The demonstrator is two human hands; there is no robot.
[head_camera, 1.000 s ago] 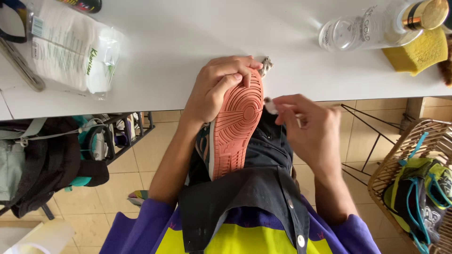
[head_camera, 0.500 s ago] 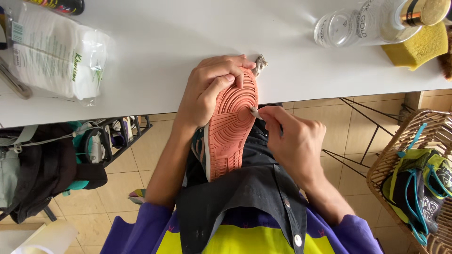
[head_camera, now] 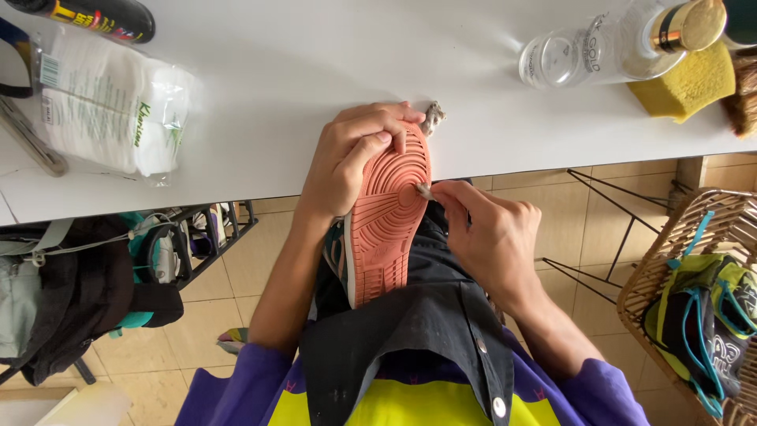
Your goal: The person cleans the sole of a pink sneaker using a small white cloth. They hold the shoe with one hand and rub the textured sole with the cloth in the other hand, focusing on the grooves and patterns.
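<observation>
A sneaker (head_camera: 386, 229) with a salmon-pink rubber sole faces up, its toe propped on the edge of the white table (head_camera: 315, 71) and its heel on my lap. My left hand (head_camera: 355, 154) grips the toe end from the left, fingers curled over the sole. My right hand (head_camera: 481, 233) pinches a small greyish wad (head_camera: 423, 190) and presses it onto the round tread at the ball of the sole. A dirty grey scrap (head_camera: 432, 117) lies on the table just beyond the toe.
On the table: a plastic pack of white wipes (head_camera: 110, 106) at left, a dark spray can (head_camera: 95, 16), a clear glass bottle with a gold cap (head_camera: 615, 43) lying on its side, a yellow sponge (head_camera: 686, 83). A wicker basket of shoes (head_camera: 694, 308) stands at right, bags and a rack at left.
My right hand has moved left from beside the shoe onto the sole, bringing the small wad against the tread. My left hand keeps its grip on the toe.
</observation>
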